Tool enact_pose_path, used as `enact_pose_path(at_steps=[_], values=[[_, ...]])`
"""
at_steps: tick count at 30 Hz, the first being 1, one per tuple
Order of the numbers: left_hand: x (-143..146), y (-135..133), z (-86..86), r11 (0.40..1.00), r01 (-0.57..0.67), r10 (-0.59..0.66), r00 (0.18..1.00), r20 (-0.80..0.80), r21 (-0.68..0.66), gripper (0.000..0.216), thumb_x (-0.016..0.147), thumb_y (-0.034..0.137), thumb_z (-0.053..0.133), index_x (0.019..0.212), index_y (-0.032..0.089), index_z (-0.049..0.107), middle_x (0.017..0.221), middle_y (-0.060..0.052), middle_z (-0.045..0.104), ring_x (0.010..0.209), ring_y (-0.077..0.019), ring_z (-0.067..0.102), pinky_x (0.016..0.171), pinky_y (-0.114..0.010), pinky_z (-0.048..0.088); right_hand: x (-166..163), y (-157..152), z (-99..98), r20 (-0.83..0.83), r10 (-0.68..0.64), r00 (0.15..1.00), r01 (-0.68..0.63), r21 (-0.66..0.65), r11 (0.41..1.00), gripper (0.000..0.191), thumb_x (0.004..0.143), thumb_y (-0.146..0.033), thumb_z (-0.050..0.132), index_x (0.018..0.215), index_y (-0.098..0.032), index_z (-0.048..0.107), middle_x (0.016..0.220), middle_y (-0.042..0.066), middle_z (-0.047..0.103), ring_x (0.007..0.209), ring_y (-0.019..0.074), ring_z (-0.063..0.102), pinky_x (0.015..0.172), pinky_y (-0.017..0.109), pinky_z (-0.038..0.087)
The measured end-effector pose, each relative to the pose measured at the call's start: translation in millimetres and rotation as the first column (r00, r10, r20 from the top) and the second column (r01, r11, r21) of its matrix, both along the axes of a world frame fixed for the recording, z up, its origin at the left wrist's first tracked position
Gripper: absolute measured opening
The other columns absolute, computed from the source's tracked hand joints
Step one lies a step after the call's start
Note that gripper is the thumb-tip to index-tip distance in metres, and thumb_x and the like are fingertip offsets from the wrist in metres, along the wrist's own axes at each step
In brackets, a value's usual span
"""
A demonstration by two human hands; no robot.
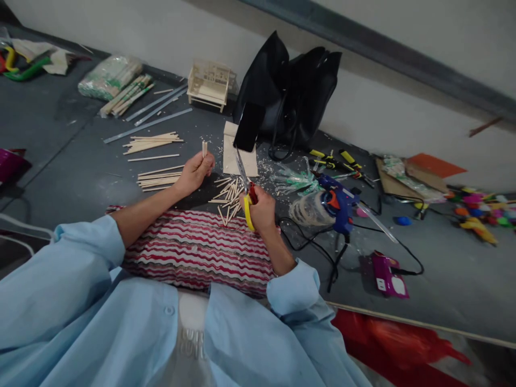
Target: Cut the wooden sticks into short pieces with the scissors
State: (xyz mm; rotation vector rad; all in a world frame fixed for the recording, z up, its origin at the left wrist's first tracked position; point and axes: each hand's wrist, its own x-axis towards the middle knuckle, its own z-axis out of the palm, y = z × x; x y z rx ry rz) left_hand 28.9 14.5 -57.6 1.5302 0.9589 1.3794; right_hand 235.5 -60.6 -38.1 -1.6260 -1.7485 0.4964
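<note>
My left hand (pixel 195 174) is closed around a few short wooden sticks (pixel 205 148), whose ends stand up above the fingers. In my right hand (pixel 261 208) is a pair of scissors (pixel 243 169) with yellow and red handles, the blades pointing away from me. Between the hands lies a heap of short cut sticks (pixel 231 196). Longer wooden sticks (pixel 159 179) lie beside my left wrist, and another bunch (pixel 153 142) sits farther back. Both forearms are over a red-and-white striped cloth cushion (pixel 197 247).
A black phone (pixel 250 127) leans on a black bag (pixel 298 91) behind a brown paper piece (pixel 242 161). A blue glue gun (pixel 342 204) rests by a plastic jar (pixel 308 209), its cord trailing right. A small wooden model bench (pixel 209 86) stands at the back.
</note>
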Motion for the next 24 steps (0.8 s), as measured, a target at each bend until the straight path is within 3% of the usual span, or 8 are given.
enact_pose_path(at_steps=[3, 7, 11, 14, 19, 21, 24], values=[[0.2, -4.1, 9.1, 0.995, 0.068, -0.067, 0.998, 0.017, -0.074, 0.053, 0.084, 0.07, 0.048, 0.073, 0.018, 0.046, 0.057, 0.006, 0.035, 0.05, -0.0062, 0.037, 0.049, -0.02, 0.034, 0.1, -0.3, 0.0, -0.002, -0.003, 1.0, 0.003, 0.033, 0.999, 0.016, 0.075, -0.035, 0.057, 0.074, -0.02, 0.06, 0.065, -0.002, 0.057, 0.057, 0.0117, 0.044, 0.059, 0.024, 0.037], [-4.3, -15.5, 27.6, 0.931, 0.285, -0.311, 0.946, -0.086, -0.229, 0.053, 0.085, 0.067, 0.049, 0.07, 0.017, 0.046, 0.056, 0.006, 0.035, 0.048, -0.0054, 0.034, 0.045, -0.018, 0.031, -0.2, -1.6, 2.8, -0.005, 0.018, 1.0, -0.018, 0.032, 0.999, 0.017, 0.076, -0.037, 0.058, 0.08, -0.02, 0.06, 0.068, -0.002, 0.058, 0.058, 0.0121, 0.045, 0.06, 0.024, 0.037], [-13.0, -24.8, 42.4, 0.783, 0.444, -0.549, 0.823, -0.147, -0.436, 0.05, 0.084, 0.064, 0.055, 0.07, 0.017, 0.047, 0.058, 0.005, 0.038, 0.049, -0.0059, 0.036, 0.045, -0.017, 0.034, -1.0, -1.9, 6.7, -0.018, 0.042, 0.999, -0.042, -0.003, 0.999, 0.02, 0.077, -0.04, 0.057, 0.083, -0.021, 0.058, 0.07, -0.002, 0.057, 0.058, 0.0118, 0.044, 0.059, 0.024, 0.037], [-20.3, -27.3, 47.8, 0.654, 0.512, -0.643, 0.764, -0.053, -0.557, 0.048, 0.082, 0.061, 0.06, 0.071, 0.017, 0.047, 0.06, 0.005, 0.037, 0.05, -0.0057, 0.036, 0.045, -0.017, 0.033, -1.0, -1.2, 7.3, -0.02, 0.071, 0.997, -0.071, -0.024, 0.997, 0.021, 0.077, -0.04, 0.058, 0.085, -0.021, 0.058, 0.07, -0.002, 0.055, 0.059, 0.012, 0.044, 0.06, 0.025, 0.036], [-31.9, -27.7, 51.8, 0.451, 0.619, -0.73, 0.671, 0.133, -0.644, 0.049, 0.08, 0.059, 0.065, 0.066, 0.016, 0.047, 0.056, 0.006, 0.03, 0.047, -0.0045, 0.028, 0.043, -0.018, 0.026, -0.1, -0.3, 8.2, 0.024, 0.132, 0.991, -0.131, -0.034, 0.991, 0.022, 0.077, -0.04, 0.06, 0.087, -0.021, 0.057, 0.073, -0.001, 0.056, 0.063, 0.0132, 0.045, 0.062, 0.026, 0.037], [-34.7, -28.4, 53.8, 0.401, 0.632, -0.758, 0.635, 0.147, -0.663, 0.048, 0.079, 0.059, 0.066, 0.066, 0.015, 0.049, 0.056, 0.006, 0.03, 0.048, -0.0046, 0.027, 0.043, -0.018, 0.027, -0.1, -0.4, 9.3, 0.028, 0.161, 0.987, -0.159, -0.043, 0.986, 0.023, 0.077, -0.041, 0.061, 0.088, -0.021, 0.057, 0.075, -0.001, 0.057, 0.064, 0.0135, 0.046, 0.063, 0.026, 0.037], [-35.9, -30.3, 57.3, 0.394, 0.635, -0.776, 0.618, 0.13, -0.664, 0.048, 0.077, 0.059, 0.068, 0.068, 0.015, 0.052, 0.057, 0.005, 0.033, 0.049, -0.0049, 0.029, 0.044, -0.019, 0.028, -0.7, -0.5, 10.7, 0.027, 0.213, 0.977, -0.211, -0.059, 0.976, 0.027, 0.077, -0.042, 0.061, 0.091, -0.02, 0.057, 0.079, 0.0, 0.058, 0.066, 0.0136, 0.047, 0.063, 0.026, 0.038]])
